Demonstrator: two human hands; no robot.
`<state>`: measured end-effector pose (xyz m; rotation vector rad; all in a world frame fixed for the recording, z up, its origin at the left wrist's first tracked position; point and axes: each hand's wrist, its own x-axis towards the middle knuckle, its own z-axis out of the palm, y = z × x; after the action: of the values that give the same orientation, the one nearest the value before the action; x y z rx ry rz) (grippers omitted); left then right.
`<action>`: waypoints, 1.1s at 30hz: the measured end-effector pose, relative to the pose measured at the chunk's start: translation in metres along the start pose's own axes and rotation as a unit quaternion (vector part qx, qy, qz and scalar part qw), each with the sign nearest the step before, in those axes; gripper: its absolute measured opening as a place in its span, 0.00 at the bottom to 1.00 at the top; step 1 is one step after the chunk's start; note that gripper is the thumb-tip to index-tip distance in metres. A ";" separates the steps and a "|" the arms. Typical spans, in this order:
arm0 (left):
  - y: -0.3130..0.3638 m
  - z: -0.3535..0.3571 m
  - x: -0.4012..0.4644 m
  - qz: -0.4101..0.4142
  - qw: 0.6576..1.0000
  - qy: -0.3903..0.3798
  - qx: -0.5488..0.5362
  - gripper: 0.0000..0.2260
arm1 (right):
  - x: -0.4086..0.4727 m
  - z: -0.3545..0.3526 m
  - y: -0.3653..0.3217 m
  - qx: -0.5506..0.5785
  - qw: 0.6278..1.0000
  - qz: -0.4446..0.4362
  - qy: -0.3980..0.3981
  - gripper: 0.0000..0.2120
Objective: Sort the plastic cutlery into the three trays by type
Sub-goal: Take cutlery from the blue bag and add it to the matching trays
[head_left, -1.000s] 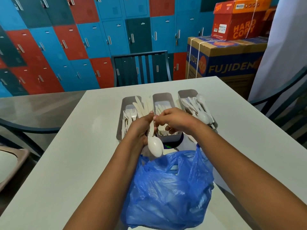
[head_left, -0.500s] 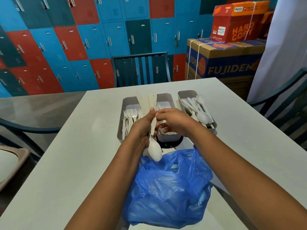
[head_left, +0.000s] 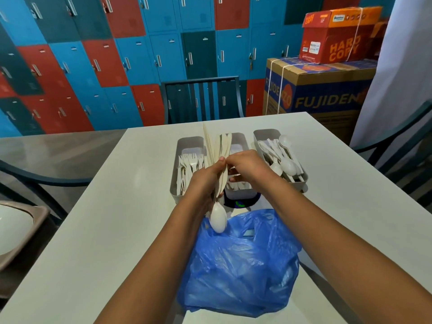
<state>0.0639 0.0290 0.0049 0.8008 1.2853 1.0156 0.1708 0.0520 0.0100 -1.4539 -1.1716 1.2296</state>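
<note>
Single head-worn wide-angle view, looking forward and down along both forearms at white table. Sitting close over blue plastic bag at near edge; three trays lying mid-frame beyond it. Facing locker wall and stacked boxes at far side. Straight lines bowing toward frame edges. No second view sharing scene.

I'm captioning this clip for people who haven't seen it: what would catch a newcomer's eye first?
Probably the two hands at table centre: the left hand grips a fanned bundle of white cutlery, a spoon hanging bowl-down from it, while the right hand picks at the bundle. Next, the crumpled blue plastic bag in front, and the three trays behind.
</note>
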 end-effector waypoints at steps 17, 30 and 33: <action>0.002 -0.002 0.000 -0.018 0.999 -0.011 -0.029 0.11 | 0.039 -0.018 0.003 -0.256 0.957 -0.019 0.134 0.11; -0.006 -0.007 0.025 -0.033 0.997 0.060 0.033 0.27 | -0.010 -0.009 -0.009 -0.150 0.974 0.012 -0.171 0.06; -0.005 -0.004 0.023 -0.013 0.999 0.033 0.023 0.23 | -0.013 -0.009 -0.008 -0.170 0.972 -0.007 -0.159 0.08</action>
<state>0.0606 0.0479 -0.0086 0.7895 1.3762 1.0012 0.1780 0.0406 0.0212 -1.5248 -1.6729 1.3333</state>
